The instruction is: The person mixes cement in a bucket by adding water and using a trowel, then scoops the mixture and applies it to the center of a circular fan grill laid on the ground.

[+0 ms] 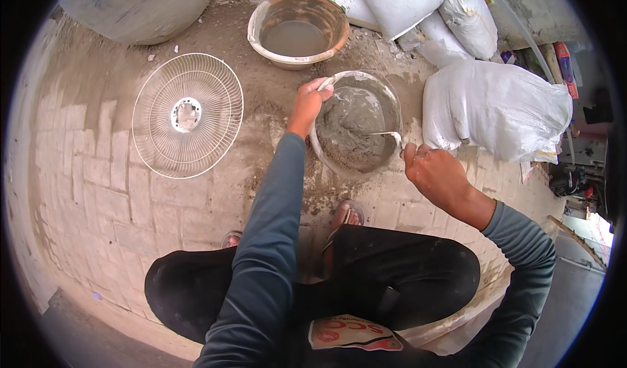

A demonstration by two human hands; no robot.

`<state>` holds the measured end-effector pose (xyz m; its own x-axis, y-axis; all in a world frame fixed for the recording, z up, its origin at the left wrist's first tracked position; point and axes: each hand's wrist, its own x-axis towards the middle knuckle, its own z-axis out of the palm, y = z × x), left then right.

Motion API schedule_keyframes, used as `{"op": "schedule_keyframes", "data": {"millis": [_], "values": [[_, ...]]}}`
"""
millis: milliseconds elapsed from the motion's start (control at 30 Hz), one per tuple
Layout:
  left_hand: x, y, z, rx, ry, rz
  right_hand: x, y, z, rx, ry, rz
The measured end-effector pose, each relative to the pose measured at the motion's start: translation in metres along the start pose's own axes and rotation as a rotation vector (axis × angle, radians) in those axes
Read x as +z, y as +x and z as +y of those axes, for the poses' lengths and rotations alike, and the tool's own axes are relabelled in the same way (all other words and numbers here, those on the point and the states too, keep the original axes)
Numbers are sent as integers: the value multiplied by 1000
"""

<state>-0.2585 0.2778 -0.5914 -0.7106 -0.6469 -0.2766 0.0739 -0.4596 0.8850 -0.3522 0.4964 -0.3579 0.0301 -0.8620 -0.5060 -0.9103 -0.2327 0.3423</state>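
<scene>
A round bucket [316, 144] of wet grey cement mix [353, 114] stands on the paving in front of me. My left hand [308, 105] is closed on its rim at the far left, with the thumb over the edge. At the bucket's right side my right hand [439, 177] grips the handle of a trowel [393, 135]. The trowel's thin metal neck bends over the rim, and its blade is sunk in the mix, mostly hidden. Smooth, wet paste lies toward the far side of the bucket; the near side looks grainier.
An orange-brown basin [336, 32] holding grey water stands just beyond the bucket. A white wire fan guard [186, 147] lies on the paving to the left. White sacks [503, 107] are piled at right and behind. A large grey rounded container [137, 5] stands far left.
</scene>
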Motion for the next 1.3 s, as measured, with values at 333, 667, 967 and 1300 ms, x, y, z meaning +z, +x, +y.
{"op": "schedule_keyframes", "data": {"millis": [333,667,967,1300], "values": [[-17,-45,-4,3,-11,232,29,41,18,173,849,407],[18,-133,-40,-63,71,484,45,77,23,186,2036,1458],[58,-156,-36,-19,-115,496,69,163,28,26,2131,1194],[1,-93,1,-16,208,322,54,76,33,-215,2076,1222]]}}
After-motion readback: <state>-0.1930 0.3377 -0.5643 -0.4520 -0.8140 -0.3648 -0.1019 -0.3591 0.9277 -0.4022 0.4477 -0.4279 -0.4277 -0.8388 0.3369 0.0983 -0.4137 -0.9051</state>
